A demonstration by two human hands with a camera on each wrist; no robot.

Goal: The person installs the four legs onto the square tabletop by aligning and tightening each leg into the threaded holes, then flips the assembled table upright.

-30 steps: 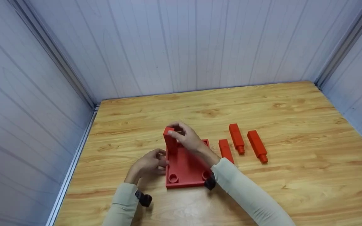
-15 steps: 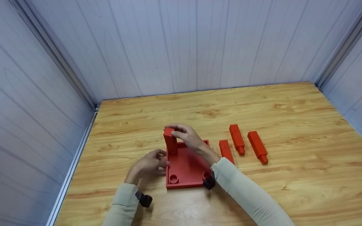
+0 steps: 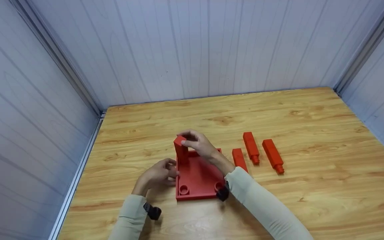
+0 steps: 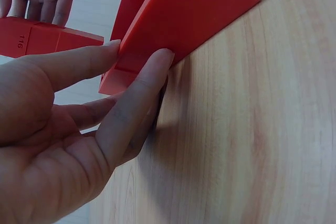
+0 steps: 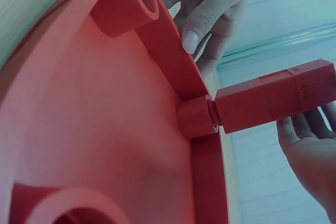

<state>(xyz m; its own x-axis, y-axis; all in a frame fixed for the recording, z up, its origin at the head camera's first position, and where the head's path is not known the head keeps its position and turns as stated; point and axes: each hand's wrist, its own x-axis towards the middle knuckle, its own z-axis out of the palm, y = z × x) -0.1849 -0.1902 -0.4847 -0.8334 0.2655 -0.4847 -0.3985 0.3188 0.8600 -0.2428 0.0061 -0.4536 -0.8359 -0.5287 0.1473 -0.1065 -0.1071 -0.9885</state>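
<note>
Below centre, the left hand (image 3: pixel 158 172) rests extended fingers against the shallow red plastic tray (image 3: pixel 198 181); beyond, mid-frame, the right hand (image 3: pixel 202 145) grips a square red plastic post (image 3: pixel 180 150), whose neck (image 5: pixel 212 113), if tilted, could jam in the round red corner socket (image 5: pixel 193 119).

The right hand (image 3: pixel 200 146) grips a red post (image 3: pixel 181 153) near its top — the post stands roughly upright over the far left corner of a red tray (image 3: pixel 200 176). The left hand (image 3: pixel 158 173) touches the tray's left wall with its fingers. A round socket (image 3: pixel 184 190) sits in the near left corner. Right of the tray, three more posts (image 3: pixel 251 147) lie on the wooden table (image 3: pixel 128 133) — the one closest to the tray partly hidden by the right sleeve (image 3: pixel 262 203).
</note>
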